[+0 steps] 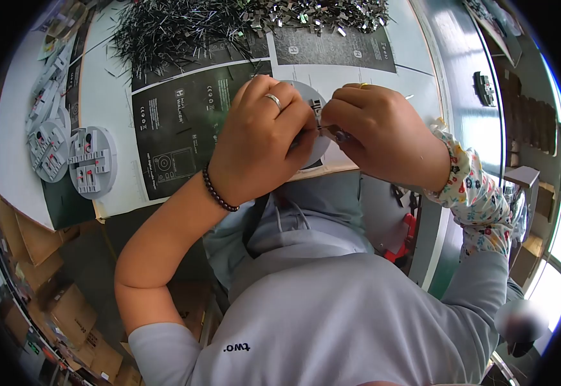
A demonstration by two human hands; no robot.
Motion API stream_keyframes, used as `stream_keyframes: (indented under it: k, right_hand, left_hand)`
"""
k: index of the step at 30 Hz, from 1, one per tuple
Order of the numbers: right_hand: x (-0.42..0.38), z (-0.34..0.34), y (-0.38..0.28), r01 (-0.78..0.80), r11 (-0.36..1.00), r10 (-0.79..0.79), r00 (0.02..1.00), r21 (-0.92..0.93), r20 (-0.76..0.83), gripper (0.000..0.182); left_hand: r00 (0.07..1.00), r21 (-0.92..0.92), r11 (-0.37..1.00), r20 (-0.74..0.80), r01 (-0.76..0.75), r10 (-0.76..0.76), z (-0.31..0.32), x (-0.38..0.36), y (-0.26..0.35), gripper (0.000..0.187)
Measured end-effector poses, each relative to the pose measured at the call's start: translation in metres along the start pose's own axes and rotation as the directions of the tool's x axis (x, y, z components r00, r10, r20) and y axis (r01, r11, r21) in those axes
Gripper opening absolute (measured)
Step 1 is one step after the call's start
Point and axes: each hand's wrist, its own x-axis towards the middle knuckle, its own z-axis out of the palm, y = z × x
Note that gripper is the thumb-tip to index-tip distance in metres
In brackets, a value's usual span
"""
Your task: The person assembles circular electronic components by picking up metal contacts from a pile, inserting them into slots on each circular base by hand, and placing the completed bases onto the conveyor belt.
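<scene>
A round grey plastic base (320,149) lies at the table's front edge, largely hidden under both hands. My left hand (264,132), with a ring and a beaded bracelet, is closed, its thumb and index finger pinched together over the base. Facing it from the other side, my right hand (383,125) has its fingers curled into a pinch too. Their fingertips almost meet above a small dark part (316,105) on the base. A thin, shiny bit shows between them, too small to name.
Heaps of thin dark metal strips (171,32) and small shiny metal pieces (332,14) cover the back of the table. Two round grey bases with fitted parts (94,161) (49,151) stand at the left. Printed black sheets (177,122) lie underneath. A small dark part (484,89) rests on the right-hand surface.
</scene>
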Motion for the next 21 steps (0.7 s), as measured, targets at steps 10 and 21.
stream_keyframes:
  k: [10,21]
  right_hand:
    - [-0.013,0.010,-0.002,-0.065,0.997,0.064,0.998,-0.029,-0.027,0.025]
    - [-0.043,0.020,-0.026,-0.013,0.966,0.013,1.000,-0.258,-0.004,0.053]
  left_hand:
    - [0.998,0.116,0.992,0.043,-0.055,0.051,-0.004,0.001,0.008,0.025]
    - [0.997,-0.038,0.999,0.071,0.002,0.001,-0.002,-0.004,0.002,0.029]
